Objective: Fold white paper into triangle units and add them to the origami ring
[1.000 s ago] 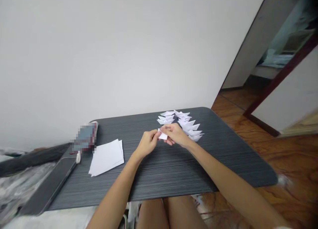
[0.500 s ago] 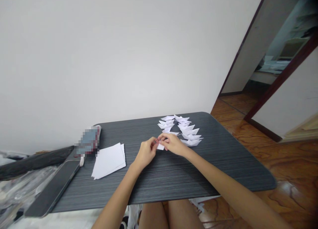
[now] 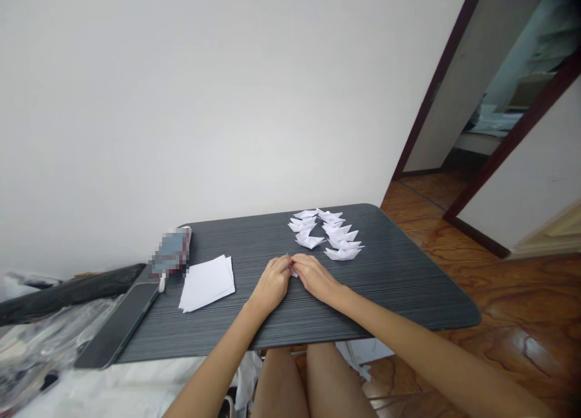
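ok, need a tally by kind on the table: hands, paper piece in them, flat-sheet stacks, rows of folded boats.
Hands: 2 (left hand, right hand)
Paper piece: 1, mostly hidden
Flat-sheet stack: 1
Boat rows: 2 (left row, right row; boats overlap, single count unclear)
Total: 6

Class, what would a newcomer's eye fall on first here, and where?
Probably the white folded-paper boats, in two loose rows toward the far right of the dark grey table. Nearer, the left hand and right hand meet over a small white piece of paper, mostly hidden. Flat white paper sheets lie to their left.
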Motion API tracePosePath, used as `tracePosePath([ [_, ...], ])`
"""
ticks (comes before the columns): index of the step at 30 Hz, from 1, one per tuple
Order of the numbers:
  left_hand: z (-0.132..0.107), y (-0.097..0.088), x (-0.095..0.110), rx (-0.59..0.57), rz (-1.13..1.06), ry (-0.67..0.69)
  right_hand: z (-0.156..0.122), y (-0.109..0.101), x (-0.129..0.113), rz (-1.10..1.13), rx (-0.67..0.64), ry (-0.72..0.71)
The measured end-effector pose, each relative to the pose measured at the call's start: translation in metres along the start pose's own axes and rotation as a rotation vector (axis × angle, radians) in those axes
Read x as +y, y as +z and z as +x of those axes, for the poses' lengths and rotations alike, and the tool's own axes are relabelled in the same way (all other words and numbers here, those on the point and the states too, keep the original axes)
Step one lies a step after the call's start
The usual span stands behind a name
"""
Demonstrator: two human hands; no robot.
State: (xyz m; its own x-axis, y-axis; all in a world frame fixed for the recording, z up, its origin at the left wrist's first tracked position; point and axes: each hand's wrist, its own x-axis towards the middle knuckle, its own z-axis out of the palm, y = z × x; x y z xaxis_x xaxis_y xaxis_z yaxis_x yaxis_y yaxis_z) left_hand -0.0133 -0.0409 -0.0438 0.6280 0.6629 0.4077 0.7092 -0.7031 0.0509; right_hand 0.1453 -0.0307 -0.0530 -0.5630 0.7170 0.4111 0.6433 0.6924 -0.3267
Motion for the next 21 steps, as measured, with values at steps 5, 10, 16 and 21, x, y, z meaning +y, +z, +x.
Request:
tracePosePath([
  [5,-0.022,-0.013,0.000,-0.168,0.084,0.091,-0.016,-0.015,0.003,-0.110,-0.196,-0.110],
  [10,-0.024,-0.027,-0.007,-0.280,0.088,0.121,-0.017,-0.029,0.005,-0.122,-0.358,-0.136],
  [16,-0.024,-0.029,-0.007,-0.304,0.013,0.097,-0.016,-0.037,0.013,-0.018,-0.401,-0.171],
  [21,-0.028,-0.026,-0.007,-0.288,-0.044,0.042,-0.017,-0.043,0.015,0.013,-0.371,-0.192],
])
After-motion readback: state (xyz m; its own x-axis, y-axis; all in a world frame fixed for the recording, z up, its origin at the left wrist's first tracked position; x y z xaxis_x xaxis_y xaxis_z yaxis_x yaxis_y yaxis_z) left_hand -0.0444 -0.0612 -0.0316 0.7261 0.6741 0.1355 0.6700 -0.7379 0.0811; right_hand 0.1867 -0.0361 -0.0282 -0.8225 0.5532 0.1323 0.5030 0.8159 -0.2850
